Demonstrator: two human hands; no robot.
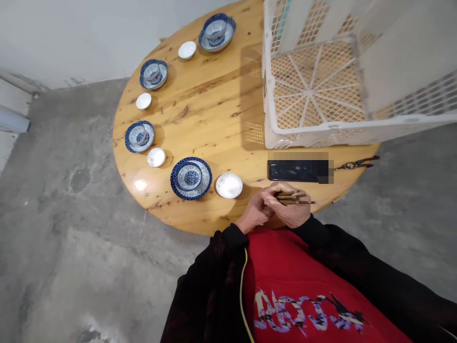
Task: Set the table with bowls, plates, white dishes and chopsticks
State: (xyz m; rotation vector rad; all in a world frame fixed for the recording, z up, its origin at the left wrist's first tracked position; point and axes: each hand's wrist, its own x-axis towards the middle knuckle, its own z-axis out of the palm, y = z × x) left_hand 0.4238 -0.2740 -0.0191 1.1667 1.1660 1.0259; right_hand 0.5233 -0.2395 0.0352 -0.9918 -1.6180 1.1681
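Both my hands meet at the near edge of the round wooden table (200,95). My right hand (291,212) is closed around a bundle of brown chopsticks (298,197) whose tips point right. My left hand (255,209) is closed against the same bundle from the left side. Just left of my hands sits a small white dish (229,185), and beside it a blue-patterned plate with a bowl (191,177). A black phone (294,170) lies just beyond my hands.
Three more blue-patterned bowl sets (139,136) (153,74) (217,31), each with a small white dish (156,157) (143,101) (187,50), ring the table's left rim. A big white plastic crate (321,128) fills the right side. Keys (357,164) lie beside the phone. Concrete floor surrounds the table.
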